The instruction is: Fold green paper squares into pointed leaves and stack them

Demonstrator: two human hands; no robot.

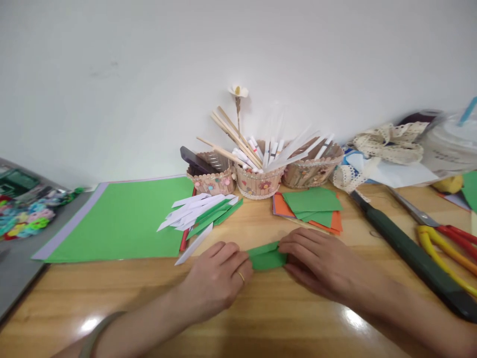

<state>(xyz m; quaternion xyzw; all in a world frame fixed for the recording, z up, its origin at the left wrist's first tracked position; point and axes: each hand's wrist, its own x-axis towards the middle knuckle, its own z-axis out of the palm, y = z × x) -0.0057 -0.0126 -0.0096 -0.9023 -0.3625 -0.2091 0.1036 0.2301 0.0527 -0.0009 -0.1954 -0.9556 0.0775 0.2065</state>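
A small piece of green paper with a folded strip along its far edge is held just above the wooden table. My left hand, with a ring on one finger, pinches its left end. At its right end my right hand is closed on the paper, the thumb underneath. Beyond my right hand lies a stack of green paper pieces over orange paper. Folded white and green paper strips are heaped past my left hand.
Large green sheets lie at the left. Along the wall stand decorated baskets with pens and sticks. On the right are a dark-green-handled tool, scissors and lace ribbon. Colourful small pieces sit far left.
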